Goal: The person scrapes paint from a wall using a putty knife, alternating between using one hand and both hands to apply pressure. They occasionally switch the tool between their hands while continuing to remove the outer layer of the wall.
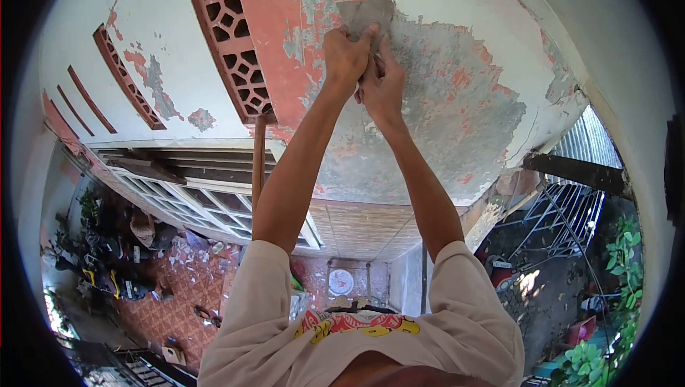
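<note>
Both my hands are raised to the wall (442, 123), where paint has come off in grey and red patches. My left hand (347, 58) is closed on a wide, flat grey scraper (365, 14), with fingers pressed on its blade. My right hand (382, 83) is wrapped round the scraper's lower part, just beside my left hand. The blade's broad edge lies against the wall at the boundary of the grey patch and the pale paint. The handle is mostly hidden by my fingers.
Left of my hands is a reddish vent block panel (228, 37), with a wooden pole (259, 158) below it. A louvred window (207, 187) runs lower left. Far below lies a tiled floor (171, 280) with debris. A metal rack (564, 215) and plants (624, 265) are at right.
</note>
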Action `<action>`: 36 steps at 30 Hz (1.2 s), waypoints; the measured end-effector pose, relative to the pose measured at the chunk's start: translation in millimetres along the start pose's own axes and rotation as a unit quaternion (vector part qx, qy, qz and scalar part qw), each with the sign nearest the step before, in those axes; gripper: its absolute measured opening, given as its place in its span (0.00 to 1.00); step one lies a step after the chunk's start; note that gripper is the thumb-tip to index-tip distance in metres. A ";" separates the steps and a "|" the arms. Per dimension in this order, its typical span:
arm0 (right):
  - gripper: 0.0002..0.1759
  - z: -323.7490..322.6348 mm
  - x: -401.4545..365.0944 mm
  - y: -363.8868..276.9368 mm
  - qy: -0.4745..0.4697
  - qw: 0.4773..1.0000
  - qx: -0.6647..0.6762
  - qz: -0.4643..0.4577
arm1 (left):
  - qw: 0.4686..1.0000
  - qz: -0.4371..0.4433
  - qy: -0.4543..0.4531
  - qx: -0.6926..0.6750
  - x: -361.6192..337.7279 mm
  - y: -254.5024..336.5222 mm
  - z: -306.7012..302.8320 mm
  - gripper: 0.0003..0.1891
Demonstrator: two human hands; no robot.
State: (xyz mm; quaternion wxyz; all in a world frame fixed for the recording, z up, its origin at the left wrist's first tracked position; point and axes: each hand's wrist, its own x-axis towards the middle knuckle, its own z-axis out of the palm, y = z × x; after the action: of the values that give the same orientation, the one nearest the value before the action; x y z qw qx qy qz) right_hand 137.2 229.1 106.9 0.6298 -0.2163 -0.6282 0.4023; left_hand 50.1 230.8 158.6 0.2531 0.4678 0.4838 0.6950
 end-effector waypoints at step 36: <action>0.31 5.8 0.0 -12.8 -0.002 1.000 0.021 -0.002 | 0.997 0.068 0.039 0.014 2.2 1.9 4.0 0.21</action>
State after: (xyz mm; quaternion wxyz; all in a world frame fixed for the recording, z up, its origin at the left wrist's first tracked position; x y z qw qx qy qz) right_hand 134.6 220.2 117.6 0.6337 -0.2007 -0.6214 0.4147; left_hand 52.9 233.5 161.6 0.1791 0.4761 0.4700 0.7214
